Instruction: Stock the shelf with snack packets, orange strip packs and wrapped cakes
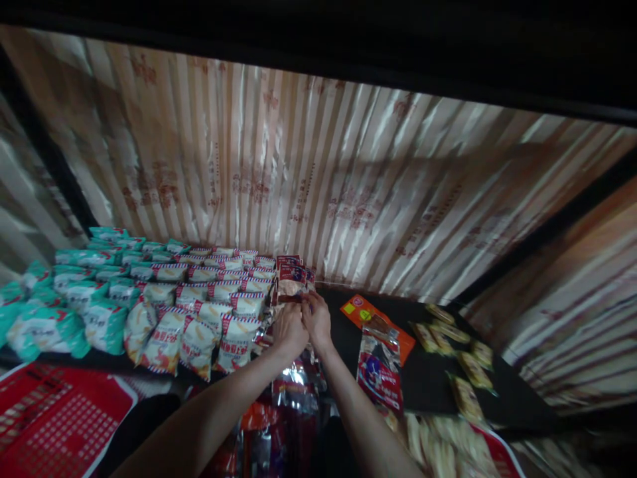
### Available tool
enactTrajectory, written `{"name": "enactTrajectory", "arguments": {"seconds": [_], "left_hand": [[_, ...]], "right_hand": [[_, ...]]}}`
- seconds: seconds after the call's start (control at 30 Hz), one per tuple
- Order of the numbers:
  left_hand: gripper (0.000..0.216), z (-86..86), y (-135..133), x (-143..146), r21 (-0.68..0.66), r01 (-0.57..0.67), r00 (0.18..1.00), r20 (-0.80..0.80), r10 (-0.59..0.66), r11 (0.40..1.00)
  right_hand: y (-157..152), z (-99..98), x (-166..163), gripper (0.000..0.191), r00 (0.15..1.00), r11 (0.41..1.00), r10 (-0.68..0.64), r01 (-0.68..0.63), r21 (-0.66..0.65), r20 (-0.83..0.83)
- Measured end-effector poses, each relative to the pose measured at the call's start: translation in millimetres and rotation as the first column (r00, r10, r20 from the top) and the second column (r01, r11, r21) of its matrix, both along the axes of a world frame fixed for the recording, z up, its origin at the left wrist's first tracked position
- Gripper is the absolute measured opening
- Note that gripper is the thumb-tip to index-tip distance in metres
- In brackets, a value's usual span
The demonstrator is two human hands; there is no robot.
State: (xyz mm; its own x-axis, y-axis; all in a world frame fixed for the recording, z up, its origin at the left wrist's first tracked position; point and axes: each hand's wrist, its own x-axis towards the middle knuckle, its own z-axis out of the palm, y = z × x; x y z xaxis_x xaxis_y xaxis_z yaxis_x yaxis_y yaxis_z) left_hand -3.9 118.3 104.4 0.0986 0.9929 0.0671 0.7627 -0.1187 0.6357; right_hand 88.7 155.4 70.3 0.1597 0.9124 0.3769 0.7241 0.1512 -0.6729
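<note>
1. Both of our hands close on 1 thing. Our left hand [290, 330] and our right hand [317, 320] meet side by side, fingers curled shut on the lower edge of the dark red packet [291, 280]. We cannot tell in the dim light how far the fingers reach behind it.
2. We see the striped shiny backing [308, 179] fill the view behind and above everything else.
3. Under it runs the black shelf [432, 382]. The dark red packet stands upright near its middle, at the front of a short row of like packets.
4. We see the red basket [54, 418] at the lower left, below the shelf's front edge.
5. We find the white packets [199, 322], edged in red and blue, standing in rows just left of the dark red packet, the nearest ones beside our left hand.
6. Further left, the teal packets [74, 309] stand in their own rows against the white ones.
7. Right of our right forearm, the red-and-blue bag [381, 375] lies flat on the shelf, overlapping the orange packet [359, 309] behind it.
8. We see the small yellow packets [468, 364] scattered on the right part of the shelf, well apart from both hands.
</note>
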Motion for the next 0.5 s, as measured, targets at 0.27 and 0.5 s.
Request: {"name": "enactTrajectory", "arguments": {"seconds": [0.27,0.5], "left_hand": [[0.037,-38.0,-108.7,-37.0,0.004,0.16,0.97,0.185,-0.158,0.987],[0.027,-107.8,-154.6,-87.0,-0.377,0.209,0.977,0.038,-0.211,0.902]], "right_hand": [[-129.5,-12.7,-26.6,0.038,0.97,0.981,0.182,-0.169,0.091,-0.16],[-205.3,-75.3,-57.1,0.036,0.934,0.906,0.331,-0.355,-0.232,-0.136]]}}
